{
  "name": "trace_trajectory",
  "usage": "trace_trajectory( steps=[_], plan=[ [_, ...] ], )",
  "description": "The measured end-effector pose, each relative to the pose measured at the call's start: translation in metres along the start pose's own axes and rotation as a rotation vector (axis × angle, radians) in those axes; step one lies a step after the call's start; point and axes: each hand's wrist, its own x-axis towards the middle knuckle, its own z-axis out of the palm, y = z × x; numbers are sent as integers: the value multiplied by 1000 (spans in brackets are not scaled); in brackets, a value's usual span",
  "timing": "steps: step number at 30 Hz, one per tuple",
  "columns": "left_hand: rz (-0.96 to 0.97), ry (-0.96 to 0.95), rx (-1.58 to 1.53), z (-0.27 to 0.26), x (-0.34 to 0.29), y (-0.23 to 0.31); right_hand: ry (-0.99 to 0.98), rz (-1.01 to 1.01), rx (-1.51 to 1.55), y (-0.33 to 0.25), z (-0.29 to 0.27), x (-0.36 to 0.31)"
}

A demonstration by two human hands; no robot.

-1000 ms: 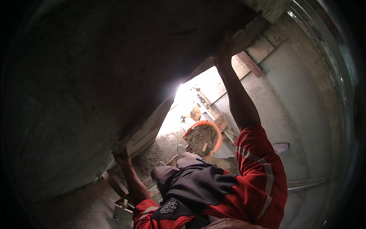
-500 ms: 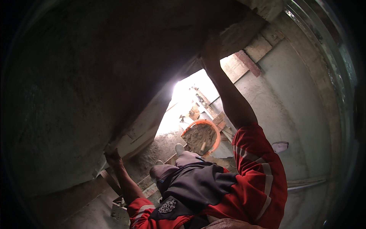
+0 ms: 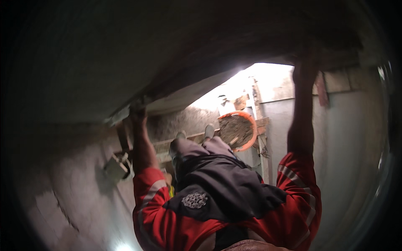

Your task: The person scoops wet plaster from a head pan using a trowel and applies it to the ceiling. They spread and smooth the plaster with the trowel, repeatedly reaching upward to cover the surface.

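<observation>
Dark slab spanned the upper part of the view, its lower edge slanting from the left hand up toward the right hand. Left hand: raised, in contact with the edge near its left end, fingers bent; firmness of hold could not be determined. Right hand: raised to the far part of the same edge, lost in shadow; could not tell whether it grasped or merely touched, nor how far the fingers were spread. Hands well apart, both forearms lifted. Observed below the edge, between the forearms: orange-rimmed bucket containing grey-brown material, with a short pale handle projecting from it. Timber lay just beside the bucket. Near the left forearm: a pale box-like container. Reddish block noted right of the right forearm.
</observation>
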Motion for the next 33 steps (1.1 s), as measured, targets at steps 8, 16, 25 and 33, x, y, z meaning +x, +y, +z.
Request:
trace_trajectory(
  steps=[8, 16, 25, 33],
  plan=[
    [-140, 523, -470, 25, -60, -130, 254, 196, 602, -54, -29, -43],
    [-192, 771, -535, 106, -76, -225, 25, -566, -644, -21, -10, -123],
    [-452, 547, 838, 115, -119, -139, -711, -32, 380, 8, 209, -243],
    [43, 63, 1065, 256, -108, 11, -840, -147, 438, 42, 303, -318]
  ],
)
